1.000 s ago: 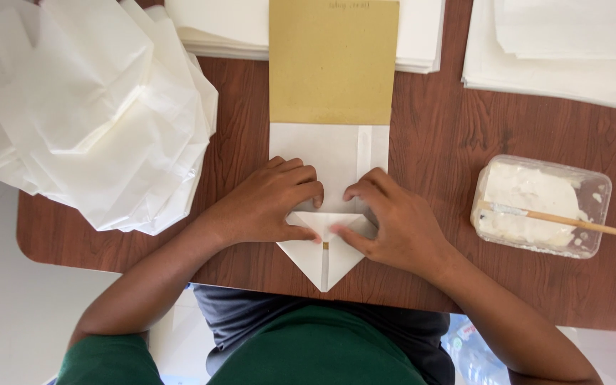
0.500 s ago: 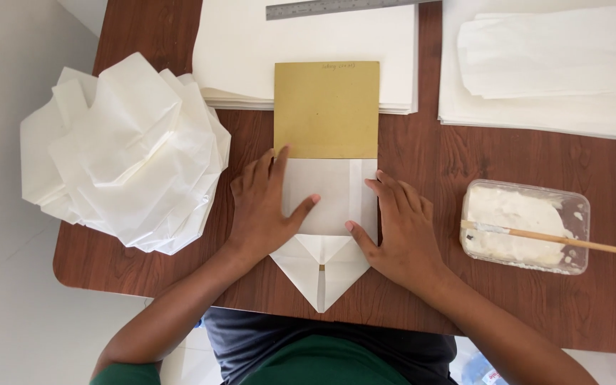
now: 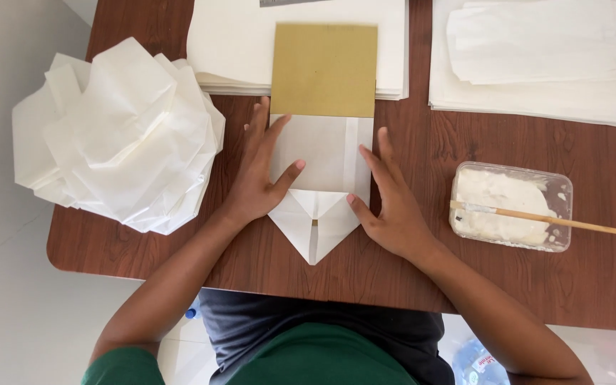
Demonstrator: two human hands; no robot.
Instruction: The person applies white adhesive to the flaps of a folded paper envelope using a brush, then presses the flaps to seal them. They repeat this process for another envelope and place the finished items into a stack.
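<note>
Two stacks of white sheets (image 3: 536, 64) lie along the far edge of the brown table (image 3: 465, 285), largest items in view; a heap of finished folded white paper (image 3: 119, 135) sits at the left. At centre lies the white paper piece (image 3: 322, 185) under work, a tan card template (image 3: 324, 70) covering its upper part, its lower end folded into a point toward the person. Change since 1.0 s ago: both hands were bunched over the point, creasing; now they have slid up and outward. Left hand (image 3: 262, 171) lies flat, fingers spread, thumb across the sheet; right hand (image 3: 390, 196) flat along the right edge, fingers apart, thumb tip on the fold line. Neither grips anything. Judgement: bottom crease is set, sheet being smoothed. Smallest: paste tub (image 3: 511, 207) with wooden stick (image 3: 572, 222), right, untouched.
</note>
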